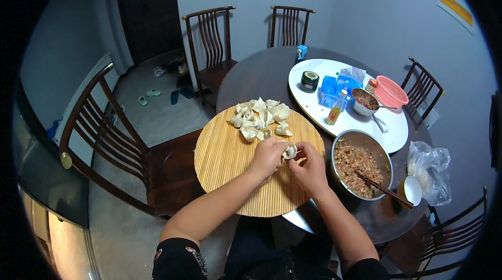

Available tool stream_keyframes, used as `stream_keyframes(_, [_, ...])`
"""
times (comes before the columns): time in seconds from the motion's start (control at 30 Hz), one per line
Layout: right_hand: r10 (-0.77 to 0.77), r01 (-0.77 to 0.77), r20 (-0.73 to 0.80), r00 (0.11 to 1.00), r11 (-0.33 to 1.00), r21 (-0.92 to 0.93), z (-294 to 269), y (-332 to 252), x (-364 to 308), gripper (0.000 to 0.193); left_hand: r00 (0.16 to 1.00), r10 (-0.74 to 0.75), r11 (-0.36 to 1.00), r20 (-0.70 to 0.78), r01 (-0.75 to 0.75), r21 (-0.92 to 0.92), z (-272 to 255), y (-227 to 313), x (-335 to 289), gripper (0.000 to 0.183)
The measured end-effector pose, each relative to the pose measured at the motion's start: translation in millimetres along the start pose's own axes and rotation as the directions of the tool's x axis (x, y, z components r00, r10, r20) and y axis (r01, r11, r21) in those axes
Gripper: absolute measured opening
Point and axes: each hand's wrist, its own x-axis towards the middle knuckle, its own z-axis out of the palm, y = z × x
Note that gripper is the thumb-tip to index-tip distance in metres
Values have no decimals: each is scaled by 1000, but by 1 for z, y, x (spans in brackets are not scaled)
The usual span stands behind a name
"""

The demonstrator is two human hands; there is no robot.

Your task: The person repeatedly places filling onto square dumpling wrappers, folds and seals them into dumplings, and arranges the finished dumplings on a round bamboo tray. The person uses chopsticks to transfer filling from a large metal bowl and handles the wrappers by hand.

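Observation:
Between my two hands is a small white wonton [290, 151], its wrapper pinched at the edges. My left hand [269, 157] grips it from the left with curled fingers. From the right, the thumb and fingers of my right hand [309, 169] close on its other side. Both hands are over a round, ribbed wooden board [230, 175]. Just beyond them, several folded wontons [259, 116] sit in a cluster on the board's far part. To the right stands a metal bowl [389, 167] of minced filling [355, 165], with brown chopsticks [384, 189] leaning in it.
A white turntable [308, 104] on the dark round table [246, 78] bears a dark jar [309, 81], a bottle [337, 107], a sauce bowl [364, 107] and a pink basket [391, 91]. A plastic bag [429, 170] and small bowl [411, 191] lie right. Wooden chairs [130, 144] surround the table.

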Motion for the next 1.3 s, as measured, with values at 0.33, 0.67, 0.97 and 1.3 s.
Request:
stream_keyframes(0.33, [297,-199,-130,946,849,489,20,40,72,19,983,-149,927,110,99,362,-13,49,82,29])
stream_keyframes(0.67, [373,-365,-129,919,927,82,30,97,114,27,840,313,-27,443,-458,888,-44,22,143,25])
stream_keyframes(0.97, [239,-247,-62,969,929,-277,25,80,109,52,825,346,145,447,-518,843,-35,9,151,13])
stream_keyframes(1.3, [182,-215,-120,976,890,-401,31,76,127,41,832,466,351,300,-486,800,-57,42,158,19])
